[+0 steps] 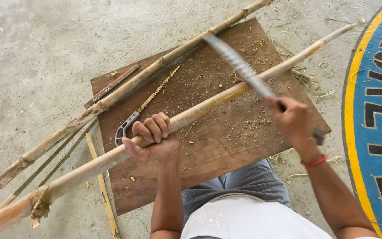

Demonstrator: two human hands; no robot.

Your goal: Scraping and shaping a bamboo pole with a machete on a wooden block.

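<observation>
Left hand (152, 140) is wrapped around the near bamboo pole (208, 104), fingers curled over the top, thumb below, pinning it against the brown wooden board (226, 141). Right hand (293, 120) is closed in a fist on the handle of a long blade (239, 66); blade is motion-blurred, so edge details can't be read.

Key relation: pole's long axis runs diagonally, lower left to upper right, across the board. Blade crosses it up and to the right of the left hand, well apart from those fingers, with the right hand just past the crossing on the near side. So the right hand is nearer the contact point; the left only holds. Blade appears to meet the pole at a shallow angle, tip pointing up-left.

Further out: a second bamboo pole (124, 90) lies roughly parallel, across the board's far corner. Between the two poles a folding saw (144, 106) with a grey handle rests on the board. A flat dark strip (111, 85) sits at the board's left edge. Thin yellow slat (102, 186) and split strips lie on the concrete floor (36, 57). Shavings are scattered over the board. Painted blue-and-yellow floor marking (376, 110) at right.
</observation>
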